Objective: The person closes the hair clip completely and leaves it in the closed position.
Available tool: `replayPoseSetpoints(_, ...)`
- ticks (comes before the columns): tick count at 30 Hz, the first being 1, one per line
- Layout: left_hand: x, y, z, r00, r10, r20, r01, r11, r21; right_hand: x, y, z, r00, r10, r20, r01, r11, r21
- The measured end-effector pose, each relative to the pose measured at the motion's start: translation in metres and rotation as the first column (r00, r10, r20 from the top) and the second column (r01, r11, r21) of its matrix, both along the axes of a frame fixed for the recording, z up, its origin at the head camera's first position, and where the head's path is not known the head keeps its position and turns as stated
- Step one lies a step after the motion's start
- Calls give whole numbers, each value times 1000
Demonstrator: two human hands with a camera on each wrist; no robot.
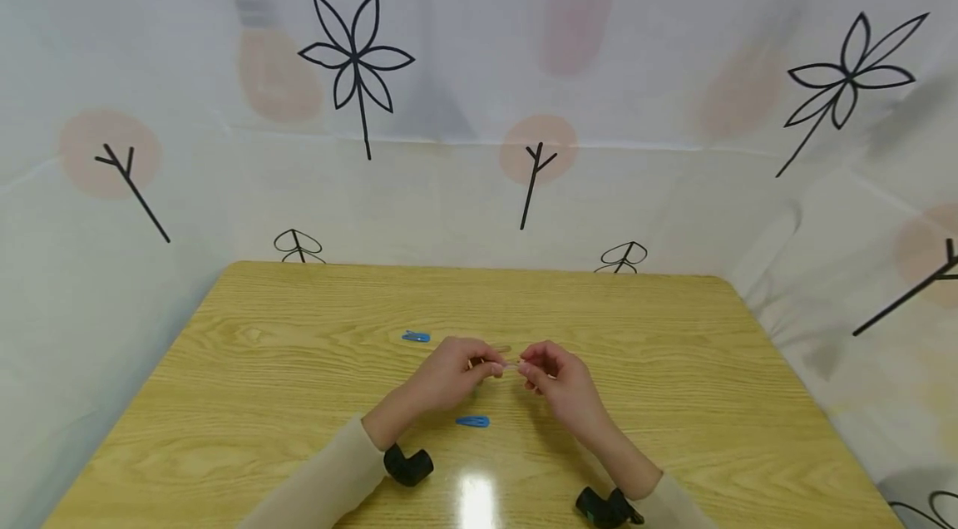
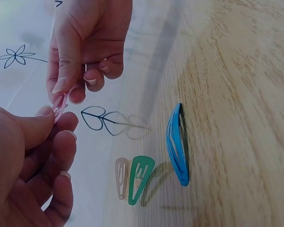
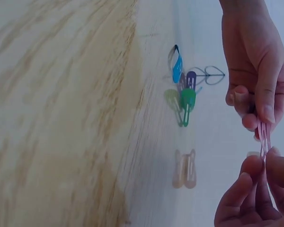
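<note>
A thin pink snap hair clip [image 2: 61, 108] spans the small gap between my two hands, above the table. My left hand [image 1: 452, 373] pinches one end between thumb and fingers. At the other end, my right hand [image 1: 563, 386] pinches it with thumb and forefinger; the remaining fingers are curled. Nearer my body, a blue hair clip [image 1: 473, 422] lies on the table. Another blue clip [image 1: 416, 337] lies beyond the left hand. Green [image 3: 188, 100], purple [image 3: 191, 79] and beige [image 3: 190, 170] clips show in the right wrist view; in the head view the left hand mostly hides them.
The wood-grain table [image 1: 636, 321] has rounded far corners. A pale curtain [image 1: 449, 205] printed with leaves and flowers hangs behind it and along the sides. Black wrist cameras [image 1: 407, 467] are strapped at both sleeves.
</note>
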State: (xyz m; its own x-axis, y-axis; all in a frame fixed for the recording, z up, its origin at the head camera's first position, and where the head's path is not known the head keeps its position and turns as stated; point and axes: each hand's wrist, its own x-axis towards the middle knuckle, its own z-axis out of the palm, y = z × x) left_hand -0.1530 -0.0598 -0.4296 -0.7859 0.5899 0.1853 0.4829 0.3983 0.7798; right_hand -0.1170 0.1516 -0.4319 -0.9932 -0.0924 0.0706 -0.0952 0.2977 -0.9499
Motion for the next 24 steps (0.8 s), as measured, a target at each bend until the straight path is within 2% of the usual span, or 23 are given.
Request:
replayPoseSetpoints(5, 1, 0, 0, 1000, -15, 16, 15, 1000, 22, 0, -1, -1, 998, 10, -54, -8, 1000, 29)
replayPoseSetpoints(13, 3, -1, 0, 998, -11, 58, 9, 999, 41, 1, 0, -4, 996, 46, -76, -44, 998, 34)
replayPoseSetpoints(24, 5, -2, 3, 997, -35, 62, 32, 998, 45, 2, 2, -5, 994, 53, -92, -43, 994, 105)
